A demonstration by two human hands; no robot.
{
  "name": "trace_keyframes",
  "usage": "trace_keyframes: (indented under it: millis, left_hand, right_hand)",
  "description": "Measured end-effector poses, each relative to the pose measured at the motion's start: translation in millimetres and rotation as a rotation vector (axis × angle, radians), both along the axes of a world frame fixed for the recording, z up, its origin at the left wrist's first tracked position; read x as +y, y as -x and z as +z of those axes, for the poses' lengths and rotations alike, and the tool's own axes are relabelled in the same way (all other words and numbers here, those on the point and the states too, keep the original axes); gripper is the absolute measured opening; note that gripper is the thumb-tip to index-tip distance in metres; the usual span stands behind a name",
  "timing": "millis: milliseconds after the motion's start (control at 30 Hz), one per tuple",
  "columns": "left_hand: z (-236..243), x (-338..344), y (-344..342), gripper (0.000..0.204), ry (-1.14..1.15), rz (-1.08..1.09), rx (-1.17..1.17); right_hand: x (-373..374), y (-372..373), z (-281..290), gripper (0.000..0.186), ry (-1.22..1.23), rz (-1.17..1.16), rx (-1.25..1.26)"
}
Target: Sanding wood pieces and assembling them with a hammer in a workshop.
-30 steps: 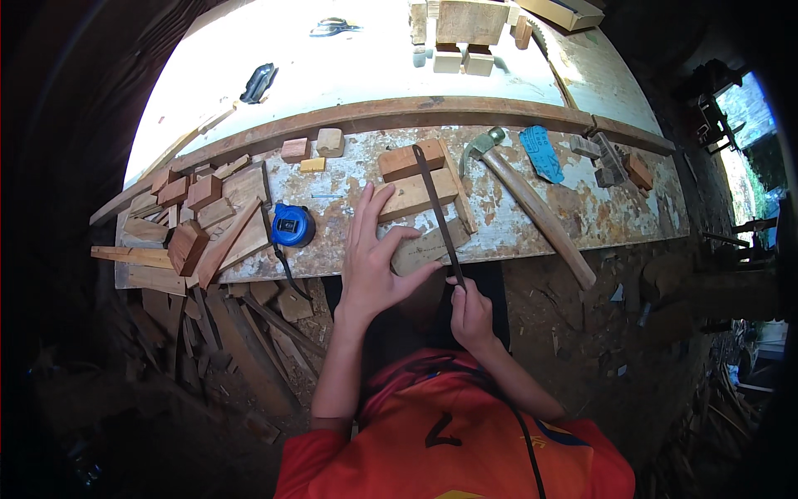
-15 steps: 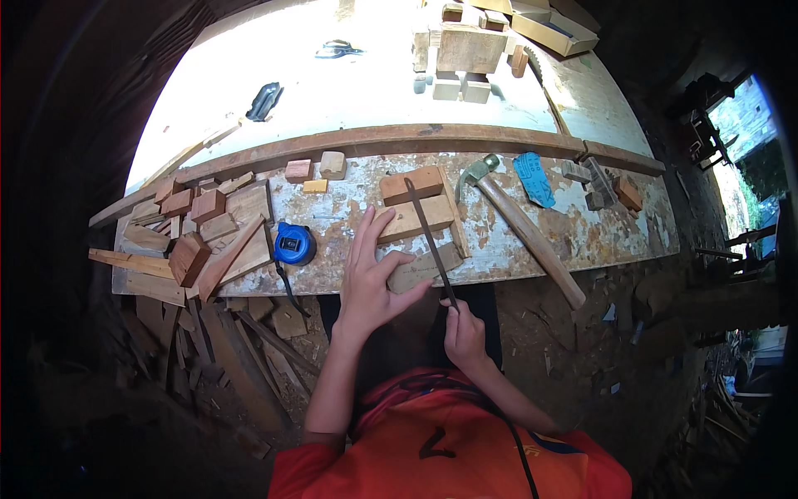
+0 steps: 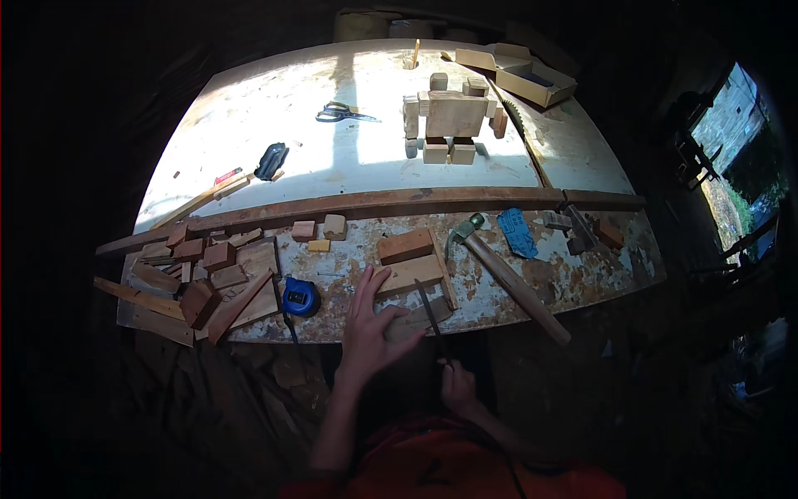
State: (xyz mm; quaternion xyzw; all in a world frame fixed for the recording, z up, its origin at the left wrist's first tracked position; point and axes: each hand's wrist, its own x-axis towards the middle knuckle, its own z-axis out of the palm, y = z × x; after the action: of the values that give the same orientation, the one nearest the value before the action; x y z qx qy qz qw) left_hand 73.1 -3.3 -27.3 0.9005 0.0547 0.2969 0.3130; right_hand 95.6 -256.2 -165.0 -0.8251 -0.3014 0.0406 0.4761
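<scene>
My right hand (image 3: 458, 387) is closed around the near end of a narrow dark file (image 3: 433, 320), which points away from me. The file's tip lies at the near edge of a pale wooden block (image 3: 409, 276). My left hand (image 3: 366, 337) is spread, its fingertips at the left end of this block and its thumb stretched toward the file, above a greyish piece of wood (image 3: 422, 319) at the bench's near edge. A reddish wooden block (image 3: 405, 246) lies just beyond the pale one. A thin wooden strip (image 3: 447, 283) runs along their right ends.
Right of the blocks lies a hammer (image 3: 515, 283), with blue sandpaper (image 3: 517, 233) beyond it. A blue tape measure (image 3: 300, 297) and piled wood offcuts (image 3: 199, 303) are on the left. A wooden beam (image 3: 374, 205) crosses the bench; behind it stands a block figure (image 3: 455, 114) near scissors (image 3: 345, 112).
My right hand has drawn the file back toward me; its tip was over the reddish block. My left hand keeps its place on the wood. The view has tilted up and darkened around the bench.
</scene>
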Motion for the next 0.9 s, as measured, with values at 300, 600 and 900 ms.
trace_keyframes:
  millis: [300, 600, 900]
  left_hand:
    - [-4, 4, -3, 0.037, 0.041, -0.015, -0.006]
    - [-2, 3, 1, 0.037, 0.05, -0.026, 0.014]
    - [-7, -1, 1, 0.037, 0.015, -0.004, 0.034]
  right_hand:
    - [2, 0, -4, 0.019, 0.021, 0.044, 0.01]
    - [14, -2, 11, 0.02, 0.01, 0.043, -0.057]
    - [23, -4, 20, 0.024, -0.04, 0.007, -0.048]
